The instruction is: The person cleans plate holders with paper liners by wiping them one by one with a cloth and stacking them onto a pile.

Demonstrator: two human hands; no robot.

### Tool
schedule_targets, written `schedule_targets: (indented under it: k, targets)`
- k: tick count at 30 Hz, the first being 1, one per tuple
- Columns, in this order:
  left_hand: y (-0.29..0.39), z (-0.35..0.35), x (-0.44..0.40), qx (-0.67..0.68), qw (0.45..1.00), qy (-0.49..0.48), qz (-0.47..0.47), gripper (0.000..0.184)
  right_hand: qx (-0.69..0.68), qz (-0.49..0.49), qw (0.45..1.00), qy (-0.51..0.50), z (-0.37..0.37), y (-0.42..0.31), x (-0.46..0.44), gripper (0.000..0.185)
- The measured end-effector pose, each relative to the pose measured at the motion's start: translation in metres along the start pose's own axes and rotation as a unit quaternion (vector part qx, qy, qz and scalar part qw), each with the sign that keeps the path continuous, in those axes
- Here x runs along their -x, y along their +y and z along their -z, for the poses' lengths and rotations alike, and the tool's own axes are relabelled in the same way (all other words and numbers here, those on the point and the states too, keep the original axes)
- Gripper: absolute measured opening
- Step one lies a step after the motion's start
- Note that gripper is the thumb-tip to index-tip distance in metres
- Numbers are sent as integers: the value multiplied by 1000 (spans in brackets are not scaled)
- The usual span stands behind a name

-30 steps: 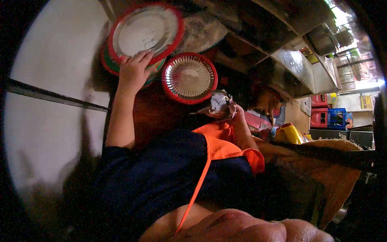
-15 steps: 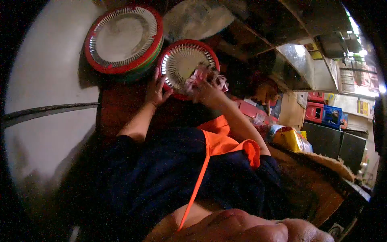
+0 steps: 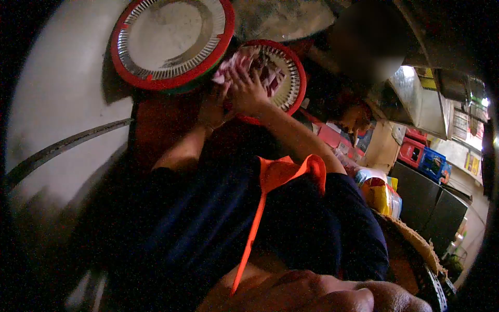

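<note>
A smaller round tray [image 3: 294, 86] with a red rim and a ribbed, shiny inner ring lies in front of me. My right hand [image 3: 248, 94] presses a crumpled pink-and-white cloth [image 3: 271, 79] onto its left part, fingers over the cloth. At the tray's near-left edge, my left hand [image 3: 212, 108] grips the rim, its fingers partly in shadow and close to the right hand. Beyond it, to the left, sits a larger round red-rimmed tray [image 3: 169, 34] with a ribbed silver ring and a dusty-looking middle; green shows beneath its rim.
A pale wall or panel [image 3: 57, 99] with a dark strip [image 3: 73, 143] stands on the left. Shelving [image 3: 416, 96] rises at the right. Below it are a red crate [image 3: 410, 151], a blue crate [image 3: 434, 164] and a yellow packet [image 3: 378, 195].
My right hand has swept the cloth from the tray's right side to its upper left. The left hand remains at the left rim. The view has shifted, so the smaller tray appears further right.
</note>
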State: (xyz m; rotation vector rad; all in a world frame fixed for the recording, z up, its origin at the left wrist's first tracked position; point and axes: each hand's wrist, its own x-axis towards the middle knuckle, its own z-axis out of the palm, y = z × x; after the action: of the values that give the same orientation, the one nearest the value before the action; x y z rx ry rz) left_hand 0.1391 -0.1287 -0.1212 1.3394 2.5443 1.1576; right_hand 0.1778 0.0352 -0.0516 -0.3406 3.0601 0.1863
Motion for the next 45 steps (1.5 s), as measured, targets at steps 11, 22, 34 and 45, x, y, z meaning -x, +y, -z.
schedule_targets:
  k: [11,22,34,45]
  targets:
    - [20,-32,-10,14,990,60,-123,68,-415,-283,832,-235,71,25,163,39]
    - [119,20,-45,-136,933,-49,-328,27,-352,-118,907,196,36,-10,227,35]
    - [157,83,-83,255,871,375,-190,23,-377,-87,903,188,3,-17,202,28]
    - [61,168,-67,-307,937,148,-79,23,-343,-58,906,240,6,-18,189,23]
